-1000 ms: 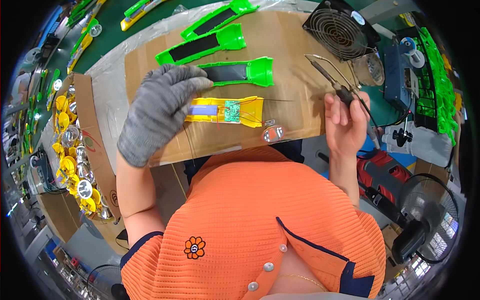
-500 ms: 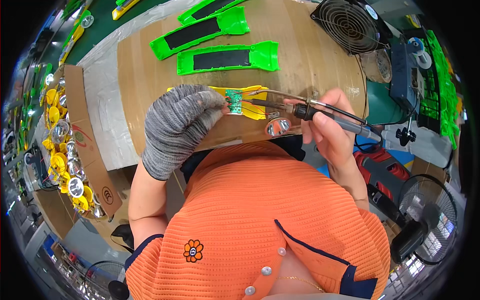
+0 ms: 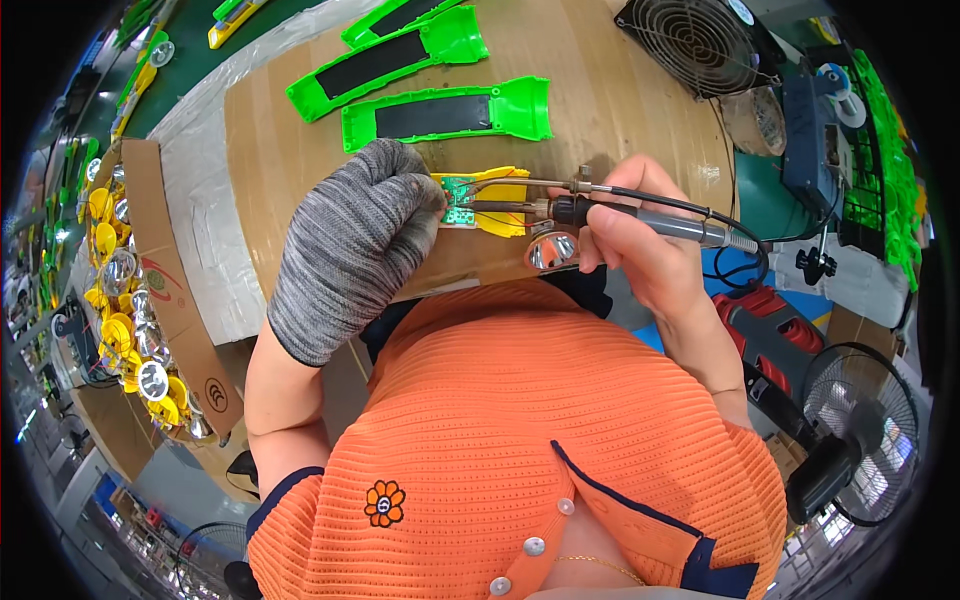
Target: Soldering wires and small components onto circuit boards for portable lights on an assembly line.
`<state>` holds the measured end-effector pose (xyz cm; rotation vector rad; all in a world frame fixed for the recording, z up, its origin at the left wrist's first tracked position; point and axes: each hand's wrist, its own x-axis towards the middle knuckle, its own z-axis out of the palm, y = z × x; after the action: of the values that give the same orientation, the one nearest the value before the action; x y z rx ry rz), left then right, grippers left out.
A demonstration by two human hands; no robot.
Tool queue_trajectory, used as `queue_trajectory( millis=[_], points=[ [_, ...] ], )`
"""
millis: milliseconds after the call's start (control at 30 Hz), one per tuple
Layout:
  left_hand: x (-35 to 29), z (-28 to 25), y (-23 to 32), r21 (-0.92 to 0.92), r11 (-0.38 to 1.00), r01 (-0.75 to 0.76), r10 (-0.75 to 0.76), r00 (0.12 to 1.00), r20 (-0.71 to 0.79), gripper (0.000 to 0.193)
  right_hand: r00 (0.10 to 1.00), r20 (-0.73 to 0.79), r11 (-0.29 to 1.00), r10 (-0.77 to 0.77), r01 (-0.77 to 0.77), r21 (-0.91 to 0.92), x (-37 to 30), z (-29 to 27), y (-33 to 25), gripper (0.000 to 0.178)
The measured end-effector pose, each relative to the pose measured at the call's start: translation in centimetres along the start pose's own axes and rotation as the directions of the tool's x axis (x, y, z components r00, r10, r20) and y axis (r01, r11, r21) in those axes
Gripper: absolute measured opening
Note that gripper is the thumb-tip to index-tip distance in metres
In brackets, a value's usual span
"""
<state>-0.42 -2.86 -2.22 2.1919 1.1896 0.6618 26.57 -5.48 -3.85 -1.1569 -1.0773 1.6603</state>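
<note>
My left hand (image 3: 350,245), in a grey striped knit glove, is closed with its fingertips pinched at the left edge of a small green circuit board (image 3: 459,212). What lies between those fingertips is hidden. The board rests on a yellow plastic flashlight housing (image 3: 508,222), with thin wires around it. In my bare right hand (image 3: 655,245) is a soldering iron (image 3: 625,216), gripped like a pen, a thin feed tube running above its shaft. Its tip reaches over the board's right part. Just below the housing sits a shiny round reflector (image 3: 552,251).
Green shell halves (image 3: 445,112) with black inlays lie beyond my hands on the cardboard-covered table (image 3: 620,120). A black fan (image 3: 690,45) and a blue-grey device (image 3: 810,140) stand at far right. On the left, a cardboard box (image 3: 175,290) holds yellow parts and reflectors.
The soldering iron's tip and the feed tube have moved slightly left, farther over the circuit board. My left hand stays at the board's left edge, its fingers curled more tightly.
</note>
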Motion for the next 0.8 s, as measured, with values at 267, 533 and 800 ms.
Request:
queue_trajectory(
  millis=[267, 533, 800],
  points=[
    [0.06, 0.24, -0.12, 0.013, 1.000, 0.005, -0.005, 1.000, -0.005, 0.016, 1.000, 0.029, 0.996, -0.003, 0.000, 0.094, 0.02, 0.13, -0.07, 0.014],
    [0.21, 0.12, -0.19, 0.012, 1.000, -0.006, 0.006, 1.000, 0.019, 0.017, 0.999, 0.040, 0.995, -0.023, 0.019, 0.102, 0.10, 0.05, 0.20, 0.014],
    [0.31, 0.14, 0.04, 0.017, 1.000, 0.010, -0.011, 1.000, 0.014, 0.017, 0.999, 0.038, 0.997, -0.034, 0.031, 0.072, 0.24, -0.13, 0.42, 0.014]
  ],
)
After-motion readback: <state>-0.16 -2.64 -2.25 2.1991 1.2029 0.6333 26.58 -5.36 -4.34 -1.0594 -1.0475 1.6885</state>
